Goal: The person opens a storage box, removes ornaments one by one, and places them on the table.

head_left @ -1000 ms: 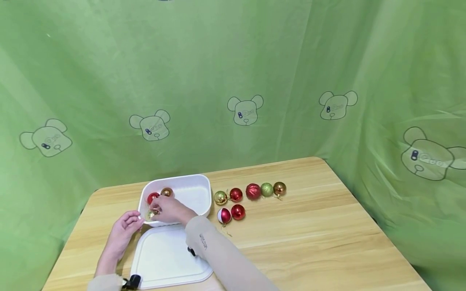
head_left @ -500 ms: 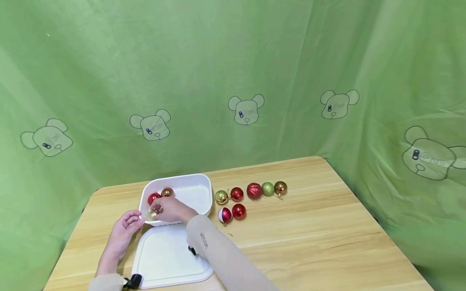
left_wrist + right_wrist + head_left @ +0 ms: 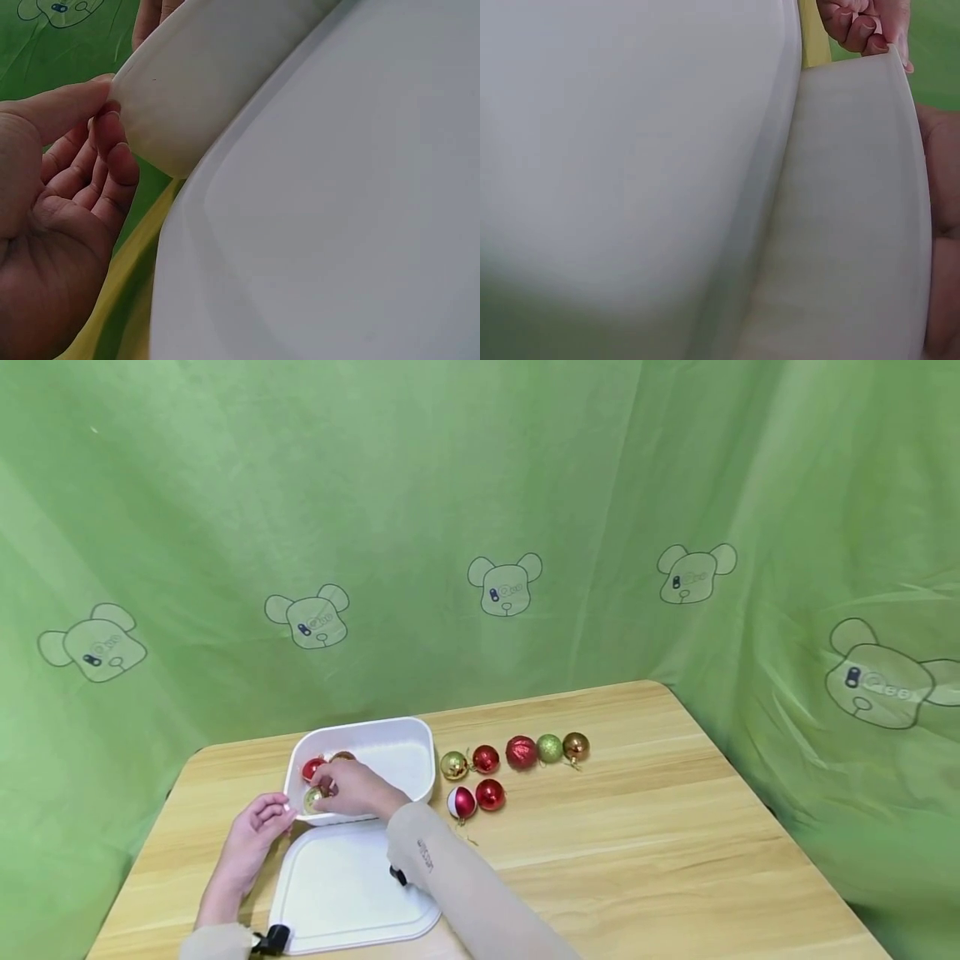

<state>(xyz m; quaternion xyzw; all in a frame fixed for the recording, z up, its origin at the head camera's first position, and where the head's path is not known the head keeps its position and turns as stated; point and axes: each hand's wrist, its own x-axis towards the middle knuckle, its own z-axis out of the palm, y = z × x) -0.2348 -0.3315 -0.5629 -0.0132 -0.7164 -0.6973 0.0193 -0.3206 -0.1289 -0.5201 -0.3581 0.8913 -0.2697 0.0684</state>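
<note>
My left hand [image 3: 258,828] pinches the near left corner of a white plastic box [image 3: 420,777] between thumb and fingers; the left wrist view shows the thumb [image 3: 71,105] on the rim. Inside the box, my right hand [image 3: 352,789] has its thumb and fingers at a shiny gold Christmas ball [image 3: 312,799] in that same corner. A red ball [image 3: 312,768] lies just behind the gold one. Partly covered by the right hand is a bronze ball [image 3: 342,756]. In the right wrist view the box wall [image 3: 847,210] hides most of the right fingers.
A white lid [image 3: 345,893] lies flat before the box, under the right forearm. Right of the box, several red, gold, green and bronze balls sit on the wooden table [image 3: 637,835] in two rows. Green cloth [image 3: 420,485] hangs behind.
The right hand has shifted slightly at the gold ball, showing more of it and covering more of the bronze one. The left hand stays at the box corner.
</note>
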